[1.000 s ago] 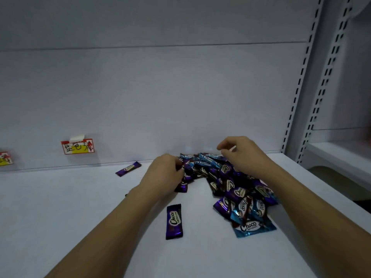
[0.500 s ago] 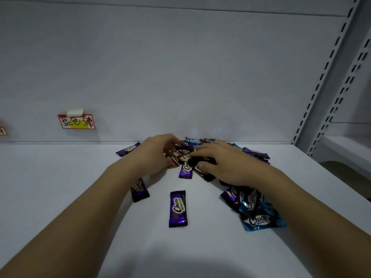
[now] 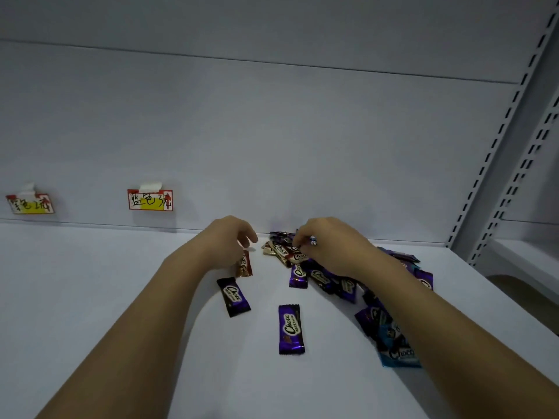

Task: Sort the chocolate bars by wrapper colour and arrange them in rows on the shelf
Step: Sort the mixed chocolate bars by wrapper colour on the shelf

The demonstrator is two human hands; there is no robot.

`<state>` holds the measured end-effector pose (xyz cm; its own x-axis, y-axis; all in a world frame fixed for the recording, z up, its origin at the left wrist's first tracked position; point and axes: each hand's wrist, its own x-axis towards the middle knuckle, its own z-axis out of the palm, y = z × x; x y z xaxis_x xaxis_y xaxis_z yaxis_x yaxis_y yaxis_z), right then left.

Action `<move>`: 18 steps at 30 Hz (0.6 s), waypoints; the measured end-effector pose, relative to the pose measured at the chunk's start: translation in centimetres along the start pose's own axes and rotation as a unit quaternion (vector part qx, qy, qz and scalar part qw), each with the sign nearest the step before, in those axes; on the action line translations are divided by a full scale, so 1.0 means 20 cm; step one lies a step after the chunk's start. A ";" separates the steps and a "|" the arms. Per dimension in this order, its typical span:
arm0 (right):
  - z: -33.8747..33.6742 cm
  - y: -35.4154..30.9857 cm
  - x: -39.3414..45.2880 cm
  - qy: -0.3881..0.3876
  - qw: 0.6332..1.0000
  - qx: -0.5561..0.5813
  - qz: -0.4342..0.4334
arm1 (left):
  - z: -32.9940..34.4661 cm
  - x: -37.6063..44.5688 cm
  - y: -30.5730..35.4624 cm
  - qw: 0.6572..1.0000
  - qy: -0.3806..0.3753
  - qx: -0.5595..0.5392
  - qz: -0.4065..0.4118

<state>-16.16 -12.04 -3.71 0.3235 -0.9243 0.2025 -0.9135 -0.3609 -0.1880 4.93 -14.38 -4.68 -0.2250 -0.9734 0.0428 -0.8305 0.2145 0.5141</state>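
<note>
A pile of chocolate bars (image 3: 322, 278) in purple, blue and red-brown wrappers lies at the back right of the white shelf (image 3: 121, 297). My right hand (image 3: 332, 246) reaches over the pile's far end, fingertips pinching a bar there; its colour is mostly hidden. My left hand (image 3: 227, 241) hovers left of the pile with curled fingers, holding the top of a red-brown bar (image 3: 244, 265). Two purple bars (image 3: 233, 296) (image 3: 291, 329) lie apart in front. A blue bar (image 3: 399, 355) sits under my right forearm.
Two handwritten red-and-yellow labels (image 3: 150, 200) (image 3: 30, 204) are taped to the back panel on the left. Slotted grey uprights (image 3: 499, 152) close off the right side, with a neighbouring shelf (image 3: 529, 258) beyond them.
My left hand has pulled left out of the pile with a red-brown bar. My right hand has shifted back to the pile's far end. The view has tilted, showing a second label.
</note>
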 end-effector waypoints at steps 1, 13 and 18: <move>0.03 0.00 0.02 -0.018 1.000 -0.016 0.004 | 0.00 0.00 0.00 1.000 0.016 0.005 -0.008; 0.11 0.02 0.03 0.040 0.999 0.024 -0.002 | 0.03 0.01 0.00 0.997 -0.061 0.020 -0.052; 0.07 0.00 0.01 0.122 0.959 0.253 0.032 | 0.02 -0.01 0.02 0.997 -0.009 -0.079 -0.023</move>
<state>-15.86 -12.35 -5.06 0.1468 -0.9124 0.3820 -0.6724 -0.3753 -0.6380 4.34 -14.13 -4.88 -0.1987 -0.9801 0.0024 -0.7502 0.1537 0.6431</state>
